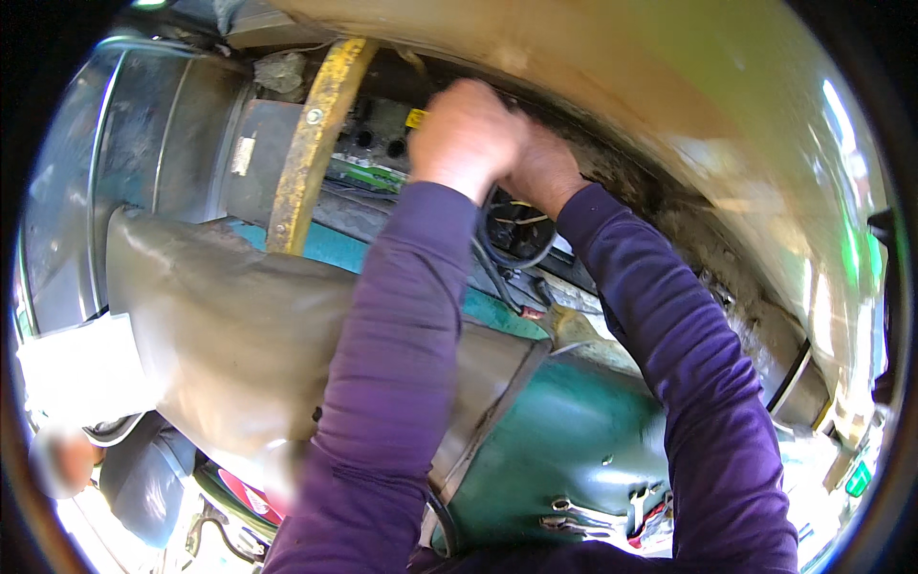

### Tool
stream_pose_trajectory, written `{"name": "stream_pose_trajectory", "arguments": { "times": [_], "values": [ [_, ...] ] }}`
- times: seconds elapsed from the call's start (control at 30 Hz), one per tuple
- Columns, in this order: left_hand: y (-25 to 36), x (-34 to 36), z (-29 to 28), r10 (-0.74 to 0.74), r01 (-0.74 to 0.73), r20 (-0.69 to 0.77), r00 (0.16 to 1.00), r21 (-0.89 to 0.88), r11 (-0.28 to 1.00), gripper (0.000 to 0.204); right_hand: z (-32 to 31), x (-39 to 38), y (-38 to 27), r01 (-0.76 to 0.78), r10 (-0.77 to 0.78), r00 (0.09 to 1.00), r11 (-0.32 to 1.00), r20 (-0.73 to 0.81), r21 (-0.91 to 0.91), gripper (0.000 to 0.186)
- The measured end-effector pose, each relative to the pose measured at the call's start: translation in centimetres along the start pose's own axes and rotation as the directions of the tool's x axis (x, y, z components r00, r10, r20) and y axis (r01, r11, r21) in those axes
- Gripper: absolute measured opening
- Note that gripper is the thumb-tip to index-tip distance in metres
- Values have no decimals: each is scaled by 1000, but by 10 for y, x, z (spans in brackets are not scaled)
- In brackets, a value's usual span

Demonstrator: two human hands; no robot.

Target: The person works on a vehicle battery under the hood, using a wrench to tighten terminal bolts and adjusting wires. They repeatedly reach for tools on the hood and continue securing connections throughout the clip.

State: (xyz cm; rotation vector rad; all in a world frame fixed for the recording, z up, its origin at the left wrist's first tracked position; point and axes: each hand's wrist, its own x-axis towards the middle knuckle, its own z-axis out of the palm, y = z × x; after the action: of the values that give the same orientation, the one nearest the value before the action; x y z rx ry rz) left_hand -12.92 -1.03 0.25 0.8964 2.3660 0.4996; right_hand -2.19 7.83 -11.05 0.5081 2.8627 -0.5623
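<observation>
Both of my hands are close together in the upper middle, inside a dark, dirty recess under a large tan curved panel. My left hand is blurred by motion and curled like a fist, with its fingertips turned out of sight. Just behind and to the right of it is my right hand, its fingers hidden by the left. What the two hands work on cannot be made out. Below them hangs a looped black cable, near my right wrist.
A worn yellow bar crosses the recess on the left. A brown cover lies over a teal panel, where several spanners rest near me. A white sheet is at the far left.
</observation>
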Motion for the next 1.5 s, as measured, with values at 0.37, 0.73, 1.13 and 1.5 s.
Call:
{"name": "stream_pose_trajectory", "arguments": {
  "times": [0.37, 0.73, 1.13, 1.5],
  "values": [
    [18, -9, 21, 254, -257, -44, 966, -94, 962, 44, -64, 33, -94, -365, 378, 915, 924, 141, -114, 49],
    [22, -15, 10, 269, -299, -156, 951, -226, 927, 21, 76, 142, -126, 299, -275, 945, 945, -176, 131, 33],
    [22, -15, 16, 325, -358, -198, 925, -162, 920, 23, 49, 135, -126, 308, -314, 947, 947, -63, -86, 40],
    [24, -18, 9, 265, -303, -170, 949, -263, 916, 20, 43, 137, -135, 286, -285, 958, 943, 32, -171, 34]
  ]
}}
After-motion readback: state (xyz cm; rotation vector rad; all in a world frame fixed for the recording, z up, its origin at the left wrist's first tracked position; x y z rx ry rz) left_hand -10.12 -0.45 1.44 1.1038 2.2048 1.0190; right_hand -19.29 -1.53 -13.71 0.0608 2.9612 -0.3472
